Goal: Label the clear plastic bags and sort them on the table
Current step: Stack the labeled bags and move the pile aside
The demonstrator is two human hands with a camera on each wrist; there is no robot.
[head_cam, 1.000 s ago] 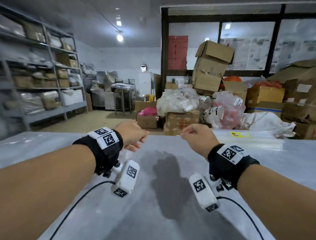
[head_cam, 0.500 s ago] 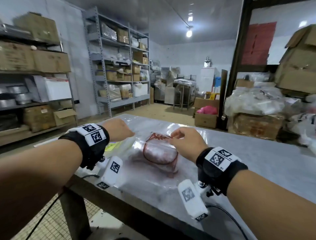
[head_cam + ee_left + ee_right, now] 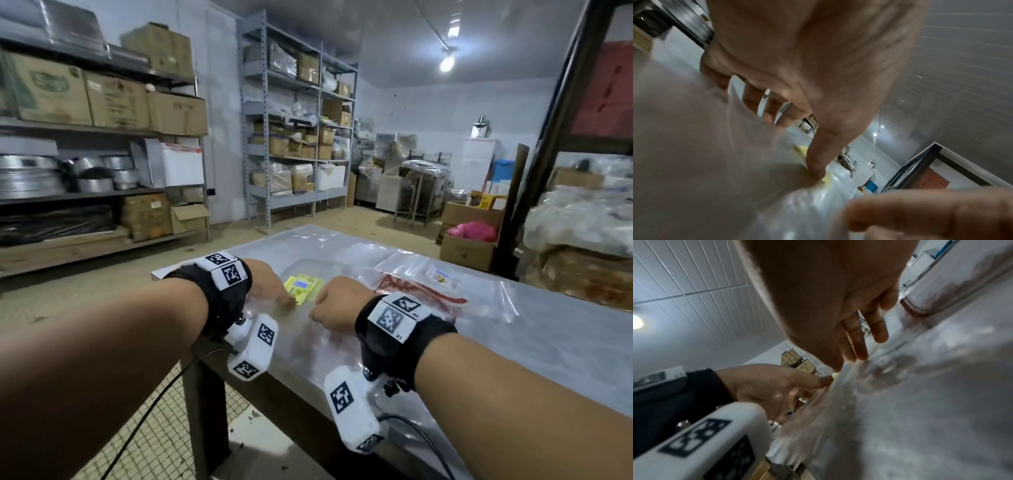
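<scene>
A dull grey metal worktop (image 3: 548,346) stands in a storeroom of steel shelving and cardboard boxes, with glossy, crinkled clear plastic bags (image 3: 346,253) spread over its near left end. The left hand (image 3: 270,284) pinches a thin clear bag with a yellow rectangular label (image 3: 303,287), thumb pressing by the yellow edge. Only the right wrist view shows the right hand (image 3: 337,305) with loose fingers (image 3: 877,331) on the film, its grip holding nothing.

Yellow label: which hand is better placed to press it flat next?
Left, probably. The left hand already has its thumb tip on the yellow label's near edge; the right hand sits beside it, fingers on the clear bag film.
</scene>
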